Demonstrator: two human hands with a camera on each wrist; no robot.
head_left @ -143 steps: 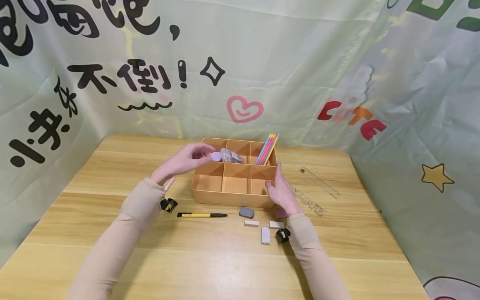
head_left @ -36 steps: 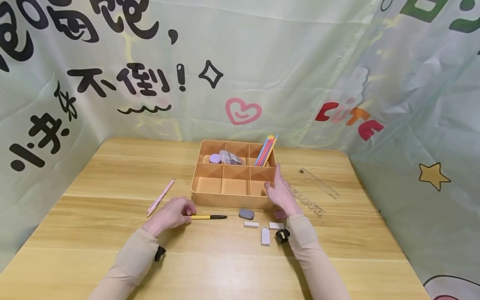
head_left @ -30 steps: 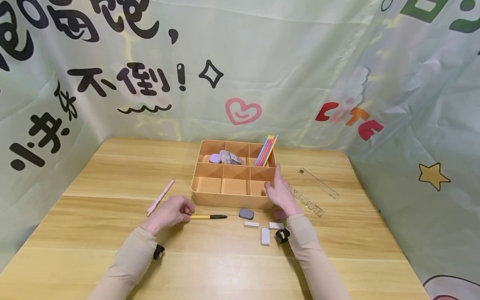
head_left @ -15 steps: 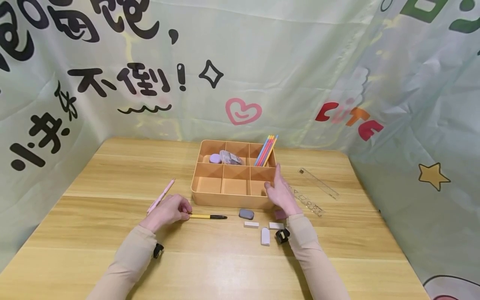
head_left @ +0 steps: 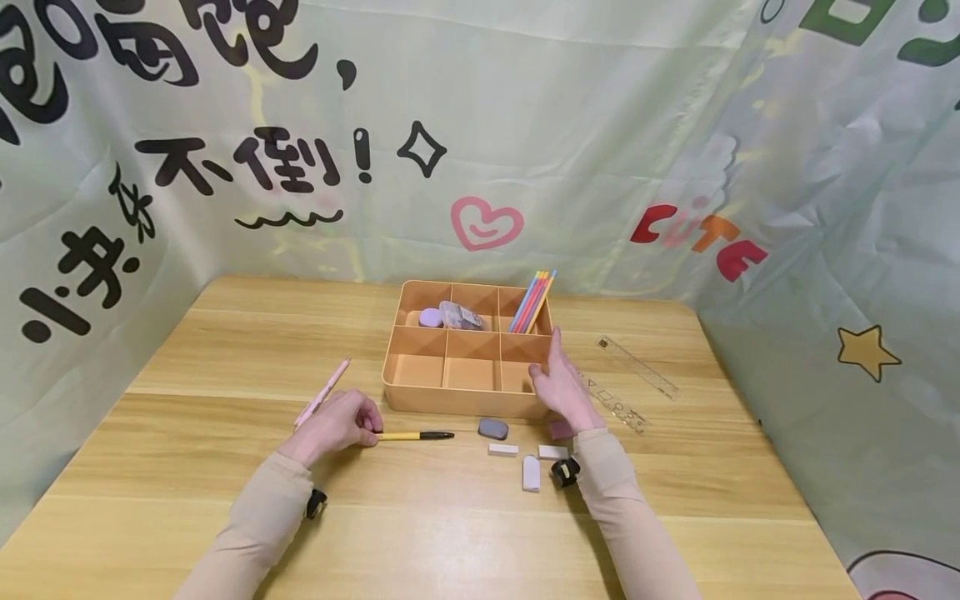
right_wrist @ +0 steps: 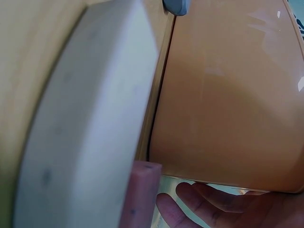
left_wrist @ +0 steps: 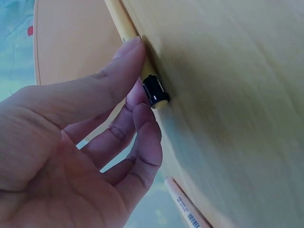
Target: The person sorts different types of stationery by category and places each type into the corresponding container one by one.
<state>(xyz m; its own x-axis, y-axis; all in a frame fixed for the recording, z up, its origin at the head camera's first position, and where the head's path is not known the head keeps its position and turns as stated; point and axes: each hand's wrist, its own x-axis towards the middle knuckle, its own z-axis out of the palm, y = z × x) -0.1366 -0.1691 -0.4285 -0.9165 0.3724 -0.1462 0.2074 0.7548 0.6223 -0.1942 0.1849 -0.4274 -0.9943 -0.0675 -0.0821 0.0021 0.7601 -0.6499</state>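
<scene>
My left hand (head_left: 341, 423) pinches the left end of a yellow pen (head_left: 401, 436) with black ends, low over the table in front of the box. In the left wrist view, the thumb lies along the yellow barrel beside its black end piece (left_wrist: 156, 91). The orange six-compartment desk organizer (head_left: 450, 402) stands at mid-table. At its right wall my right hand (head_left: 566, 392) holds on, thumb over the rim and fingers along the outside; the right wrist view shows those fingers (right_wrist: 204, 202) by the wall. A pink pen (head_left: 322, 392) lies partly behind the left hand.
The organizer's back compartments hold a purple round item (head_left: 431, 317), a clear plastic case (head_left: 459, 316) and several pencils (head_left: 531, 302). In front lie a grey eraser (head_left: 492, 428) and several pale ones, including a lavender-white eraser (head_left: 531, 473). Clear rulers (head_left: 637, 367) lie at right.
My left hand has left the purple round item in the back-left compartment and come down to the pen, then edged slightly left along it. The right hand keeps its place at the organizer.
</scene>
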